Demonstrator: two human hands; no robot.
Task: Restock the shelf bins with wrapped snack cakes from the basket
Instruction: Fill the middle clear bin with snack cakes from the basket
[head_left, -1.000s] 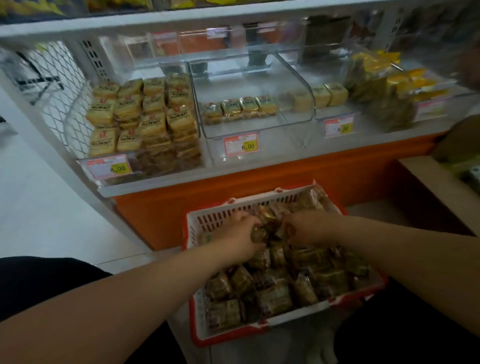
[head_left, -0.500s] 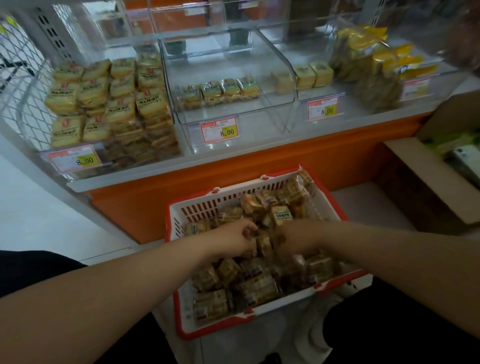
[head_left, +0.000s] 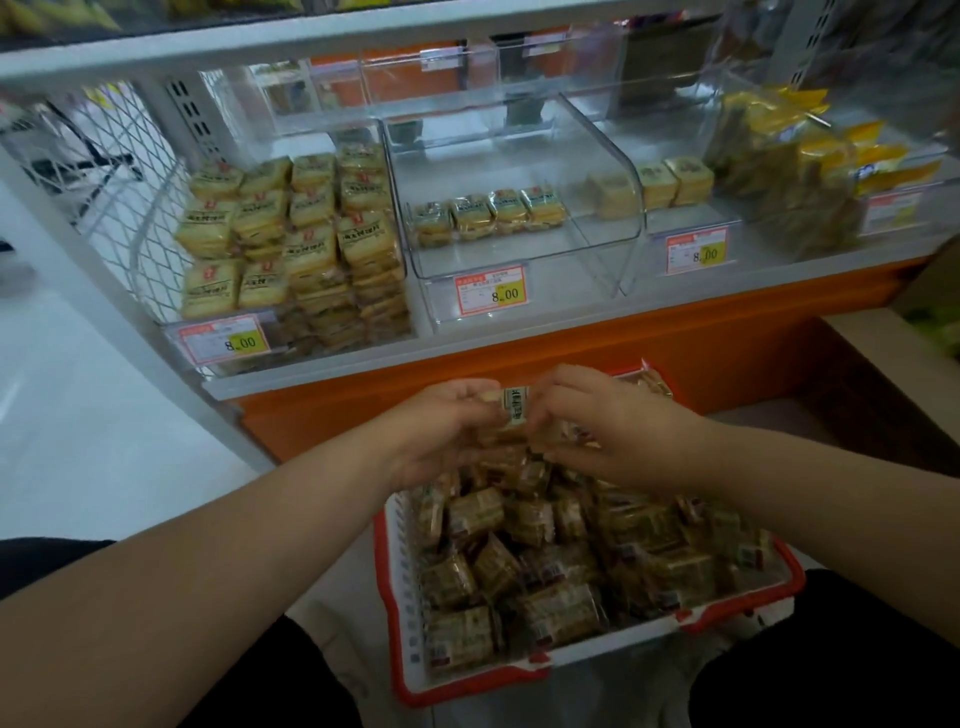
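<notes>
My left hand (head_left: 441, 431) and right hand (head_left: 613, 431) above basket (head_left: 395, 597), fingers of both curled, together gripping wrapped snack cakes (head_left: 514, 408), middle shelf bin (head_left: 519, 249) nearly bare.

Three orange-and-white price tags (head_left: 491, 289) reading 8.00 hang along the shelf front above an orange base panel (head_left: 597, 348). White wire mesh (head_left: 150, 208) closes the left end; a cardboard box (head_left: 893, 364) stands at right on the pale floor (head_left: 78, 415).
</notes>
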